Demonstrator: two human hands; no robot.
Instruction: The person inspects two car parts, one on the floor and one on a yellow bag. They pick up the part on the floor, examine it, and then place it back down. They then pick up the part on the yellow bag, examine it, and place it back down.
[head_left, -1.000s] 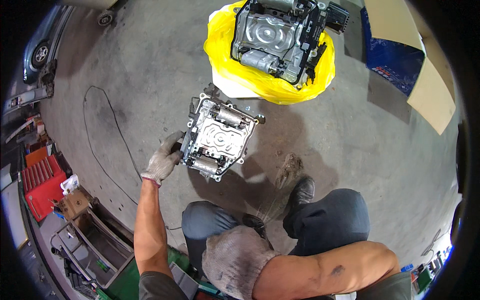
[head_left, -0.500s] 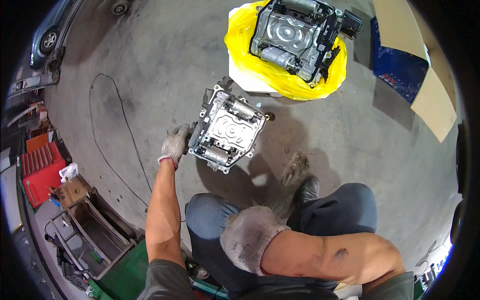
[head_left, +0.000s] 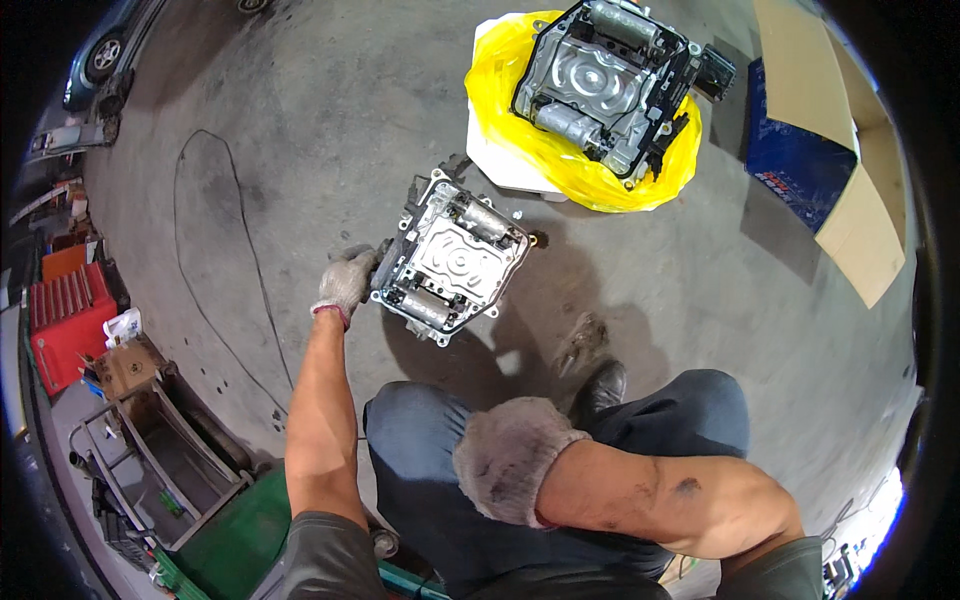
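Note:
My left hand (head_left: 346, 277), in a knitted glove, is closed on the dark side edge of a transmission valve body (head_left: 458, 258). This unit has a silver plate with embossed curves, two metal cylinders and a black seal round its rim. It is tilted up a little above the concrete floor, and the shadow under it shows. My right hand (head_left: 515, 461), in a dirty grey glove, rests over my left knee; its fingers are hidden from view. A second, similar valve body (head_left: 592, 85) lies farther off on a yellow plastic bag (head_left: 500, 100).
A white box (head_left: 487, 160) supports the yellow bag. An opened blue cardboard box (head_left: 800, 140) stands at the far right. A thin cable (head_left: 240, 200) loops across the floor at left. Beside it are a red toolbox (head_left: 70, 340) and a metal-framed cart (head_left: 160, 450).
The view has shifted slightly. My left hand keeps its hold on the valve body, and my right hand stays over the knee.

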